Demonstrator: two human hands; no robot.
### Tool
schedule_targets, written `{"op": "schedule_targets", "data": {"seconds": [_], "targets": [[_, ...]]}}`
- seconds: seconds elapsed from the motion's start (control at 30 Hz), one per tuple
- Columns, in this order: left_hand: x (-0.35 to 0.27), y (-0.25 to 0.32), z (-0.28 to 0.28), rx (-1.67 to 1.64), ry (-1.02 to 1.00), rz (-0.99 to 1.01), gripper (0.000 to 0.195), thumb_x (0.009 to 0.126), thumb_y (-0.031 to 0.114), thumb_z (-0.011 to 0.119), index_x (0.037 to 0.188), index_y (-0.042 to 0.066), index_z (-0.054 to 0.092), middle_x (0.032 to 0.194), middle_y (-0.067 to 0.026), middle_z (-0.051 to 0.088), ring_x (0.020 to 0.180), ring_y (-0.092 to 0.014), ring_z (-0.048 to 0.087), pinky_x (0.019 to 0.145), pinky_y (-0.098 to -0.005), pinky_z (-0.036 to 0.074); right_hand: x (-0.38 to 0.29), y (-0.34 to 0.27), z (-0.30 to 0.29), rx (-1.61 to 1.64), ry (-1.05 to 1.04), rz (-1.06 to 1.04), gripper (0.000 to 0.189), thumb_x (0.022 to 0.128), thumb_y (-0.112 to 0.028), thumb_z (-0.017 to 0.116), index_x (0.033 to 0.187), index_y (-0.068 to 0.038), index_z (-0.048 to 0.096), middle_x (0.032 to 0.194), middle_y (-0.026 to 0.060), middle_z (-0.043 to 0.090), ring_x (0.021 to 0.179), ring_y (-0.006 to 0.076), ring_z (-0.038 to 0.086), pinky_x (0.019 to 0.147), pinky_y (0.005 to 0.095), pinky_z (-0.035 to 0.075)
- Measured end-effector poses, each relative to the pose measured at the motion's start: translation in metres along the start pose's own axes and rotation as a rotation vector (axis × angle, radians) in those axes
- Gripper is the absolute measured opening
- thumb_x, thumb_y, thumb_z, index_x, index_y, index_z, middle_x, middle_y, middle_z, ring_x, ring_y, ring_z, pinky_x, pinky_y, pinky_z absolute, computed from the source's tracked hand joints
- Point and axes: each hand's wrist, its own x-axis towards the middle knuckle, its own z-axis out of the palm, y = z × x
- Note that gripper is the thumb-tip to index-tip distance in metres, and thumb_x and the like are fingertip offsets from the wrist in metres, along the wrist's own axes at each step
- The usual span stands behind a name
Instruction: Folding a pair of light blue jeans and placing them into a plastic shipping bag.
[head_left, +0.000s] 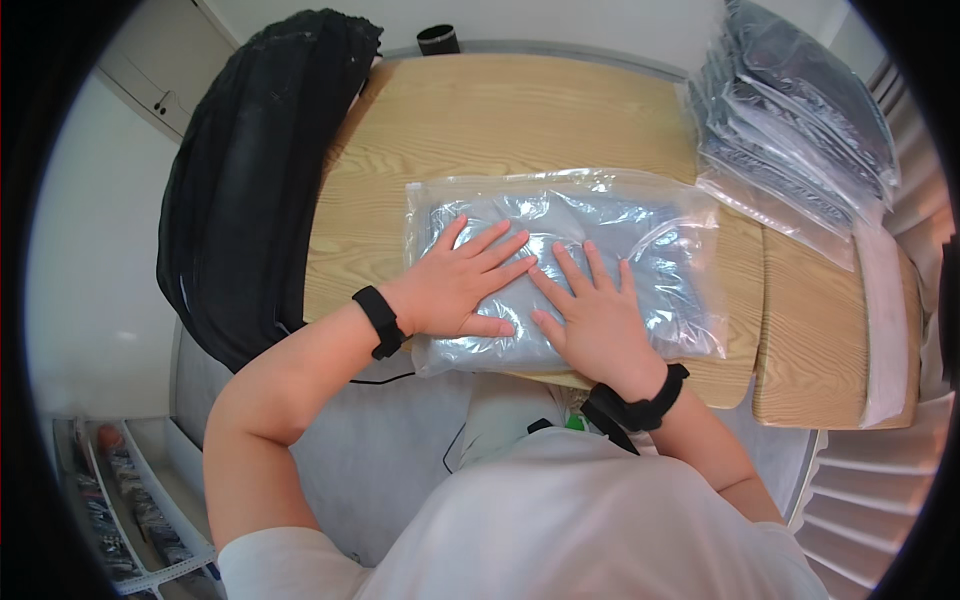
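A clear plastic zip bag (671, 262) lies flat near the front edge of the wooden table (517, 112), with folded greyish-blue fabric inside. Its slider and zip edge run along the far side. Both palms rest on top of the bag. My left hand (457, 281) presses on its left half, fingers spread and pointing right and away. My right hand (600, 322) lies on the middle, its fingers spread and pointing away. The fingertips of the two hands nearly meet. Neither hand grips anything. Each wrist wears a black strap.
A pile of dark garments (240, 180) covers the table's left side. At the far right, several bagged garments (787, 127) are stacked. A pale strip (881, 322) lies on the right-hand wooden panel (810, 337). Behind the table stands a black cup-like container (438, 41); a compartment organiser (142, 495) sits lower left.
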Motion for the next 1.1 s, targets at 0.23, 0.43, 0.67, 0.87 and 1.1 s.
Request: {"op": "schedule_targets", "data": {"seconds": [0.23,0.43,0.67,0.87,1.1], "targets": [[0.006,-0.004,0.0,-0.119,-0.069,-0.046,0.083,0.08,0.067,0.043,0.141,0.011,0.033,0.148,-0.0132,0.025,0.137,-0.033,0.019,0.105,-0.0609,0.012,0.008,0.005,-0.002,0.065,-0.031,0.018,0.047,0.086,-0.039,0.055,0.129,-0.022,0.051,0.14,0.008,0.04,0.129,0.0367,0.034,0.1,0.0631,0.025],[0.007,-0.007,0.001,-0.109,-0.072,-0.027,0.083,0.08,0.066,0.046,0.141,0.011,0.032,0.149,-0.013,0.023,0.138,-0.033,0.018,0.106,-0.0598,0.01,0.008,0.009,0.0,0.107,0.021,0.012,0.046,0.085,-0.038,0.056,0.127,-0.021,0.052,0.139,0.0075,0.041,0.129,0.0358,0.034,0.1,0.0615,0.026],[0.003,0.0,-0.001,-0.048,-0.084,-0.029,0.083,0.081,0.065,0.044,0.143,0.013,0.028,0.15,-0.0129,0.02,0.139,-0.033,0.015,0.107,-0.0589,0.008,-0.019,0.061,-0.027,-0.187,-0.095,0.213,0.054,0.089,-0.051,0.043,0.135,-0.024,0.044,0.143,0.0051,0.038,0.133,0.0266,0.032,0.109,0.0488,0.018],[0.002,-0.004,0.0,-0.036,-0.096,-0.04,0.083,0.081,0.066,0.043,0.144,0.014,0.025,0.151,-0.0126,0.018,0.139,-0.032,0.014,0.107,-0.0584,0.009,-0.044,0.125,-0.073,-0.245,-0.409,0.743,0.05,0.089,-0.043,0.045,0.131,-0.015,0.047,0.135,0.0075,0.047,0.129,0.0283,0.037,0.106,0.0509,0.023],[-0.015,0.032,-0.034,0.008,-0.037,-0.168,0.071,0.086,0.056,0.047,0.143,0.018,0.028,0.149,-0.012,0.022,0.138,-0.035,0.017,0.107,-0.0574,0.014,-0.055,0.05,-0.027,-0.05,0.198,0.051,0.034,0.091,-0.03,0.049,0.121,-0.016,0.055,0.127,0.0115,0.052,0.121,0.0284,0.045,0.1,0.0505,0.03]]}}
